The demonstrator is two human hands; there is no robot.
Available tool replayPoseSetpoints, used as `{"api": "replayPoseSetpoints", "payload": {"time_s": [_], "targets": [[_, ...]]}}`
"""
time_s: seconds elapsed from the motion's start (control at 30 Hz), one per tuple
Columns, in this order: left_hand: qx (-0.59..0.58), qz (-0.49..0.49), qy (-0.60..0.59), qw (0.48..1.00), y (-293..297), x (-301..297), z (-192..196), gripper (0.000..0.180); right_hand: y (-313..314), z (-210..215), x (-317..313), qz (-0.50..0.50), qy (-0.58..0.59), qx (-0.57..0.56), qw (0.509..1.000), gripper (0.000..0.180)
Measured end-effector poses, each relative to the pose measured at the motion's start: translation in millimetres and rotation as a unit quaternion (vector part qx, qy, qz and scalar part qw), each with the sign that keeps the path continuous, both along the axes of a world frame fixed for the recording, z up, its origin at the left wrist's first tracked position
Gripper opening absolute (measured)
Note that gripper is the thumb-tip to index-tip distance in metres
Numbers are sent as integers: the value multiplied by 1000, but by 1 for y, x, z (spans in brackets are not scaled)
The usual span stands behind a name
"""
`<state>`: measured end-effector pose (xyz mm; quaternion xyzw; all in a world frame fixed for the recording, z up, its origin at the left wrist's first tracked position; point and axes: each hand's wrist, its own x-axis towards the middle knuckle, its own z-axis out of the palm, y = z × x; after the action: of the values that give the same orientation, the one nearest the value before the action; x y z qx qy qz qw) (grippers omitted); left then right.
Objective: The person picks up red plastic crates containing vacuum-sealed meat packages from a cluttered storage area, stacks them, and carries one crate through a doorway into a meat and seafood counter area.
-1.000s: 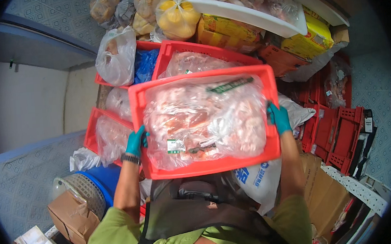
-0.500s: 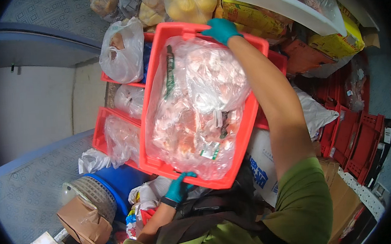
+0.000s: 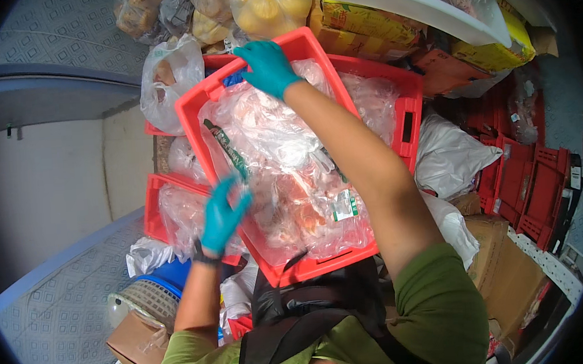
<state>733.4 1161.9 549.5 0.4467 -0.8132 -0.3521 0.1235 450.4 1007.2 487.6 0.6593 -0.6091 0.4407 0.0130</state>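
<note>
A red plastic crate [image 3: 366,252] lies tilted in front of me, its near end close to my body. Inside it are clear plastic bags of pale pink meat [image 3: 286,202], with a green-and-white label on one. Gloved in teal, my right hand [image 3: 269,68] is closed over the crate's far rim. My left hand [image 3: 223,216], in a matching glove, is beside the crate's left wall, fingers apart and slightly blurred, with nothing in them. Under the crate, to the right, shows a second red crate [image 3: 408,116] holding similar bagged meat.
At left stands another red crate [image 3: 152,215] with bagged contents. A blue bucket [image 3: 176,274] and brown carton [image 3: 137,341] are lower left. Yellow produce in a clear bag [image 3: 271,7] and yellow cartons [image 3: 368,24] are at the back. A white sack [image 3: 449,157] and red baskets [image 3: 539,195] are right.
The crate has turned counter-clockwise, its far end swinging left, uncovering the crate beneath. My left hand has left the near rim and moved up and left. My right hand moved left with the far rim.
</note>
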Motion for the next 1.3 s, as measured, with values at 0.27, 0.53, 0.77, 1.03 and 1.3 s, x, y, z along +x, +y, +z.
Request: {"api": "replayPoseSetpoints", "payload": {"time_s": [0.27,0.53,0.77,1.03,1.3], "targets": [[-349,-43,-74,933,-230,-126,-31,62,377,-20,11,113,-596,263,751,27],[-134,-55,-216,966,-317,-123,-70,64,481,-107,138,-94,-723,305,612,26],[-70,-2,-127,989,-312,-98,-68,51,451,-85,143,-208,-934,-19,289,18],[205,170,-24,963,-282,-20,-43,45,385,-105,-20,-293,-783,114,537,21],[251,225,96,936,-241,-7,-56,39,302,-96,-174,-274,-671,183,664,30]]}}
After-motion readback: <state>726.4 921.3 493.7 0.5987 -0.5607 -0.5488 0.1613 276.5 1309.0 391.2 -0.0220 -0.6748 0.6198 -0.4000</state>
